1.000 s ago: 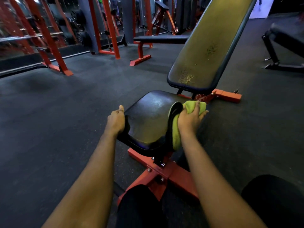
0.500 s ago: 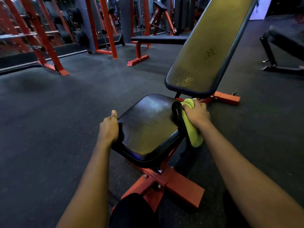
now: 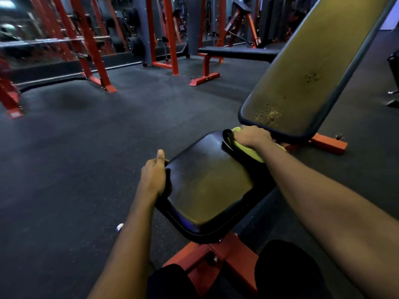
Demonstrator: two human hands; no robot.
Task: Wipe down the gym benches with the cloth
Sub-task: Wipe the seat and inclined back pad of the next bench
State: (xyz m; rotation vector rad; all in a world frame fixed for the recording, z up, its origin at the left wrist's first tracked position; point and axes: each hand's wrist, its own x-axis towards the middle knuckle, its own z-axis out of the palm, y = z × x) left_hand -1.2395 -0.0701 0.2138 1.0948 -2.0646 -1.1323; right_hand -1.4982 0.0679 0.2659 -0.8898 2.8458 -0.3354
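Observation:
An adjustable gym bench stands in front of me, with a black seat pad [image 3: 207, 186] and a tilted back pad [image 3: 302, 83] that carries worn, speckled patches. My right hand [image 3: 252, 137] presses a yellow-green cloth [image 3: 248, 148] against the far right corner of the seat pad, just under the back pad's lower edge. Most of the cloth is hidden beneath the hand. My left hand [image 3: 154, 175] grips the left edge of the seat pad, thumb pointing forward.
The bench's red steel frame [image 3: 218, 253] spreads under the seat, with a red foot [image 3: 330, 144] at the right. A flat bench [image 3: 237, 53] stands behind. Red racks [image 3: 92, 46] with weight plates line the back left. Dark rubber floor [image 3: 86, 158] lies all around.
My right hand has slid the cloth along the seat pad's right side toward its far corner under the back pad. My left hand has stayed on the left edge.

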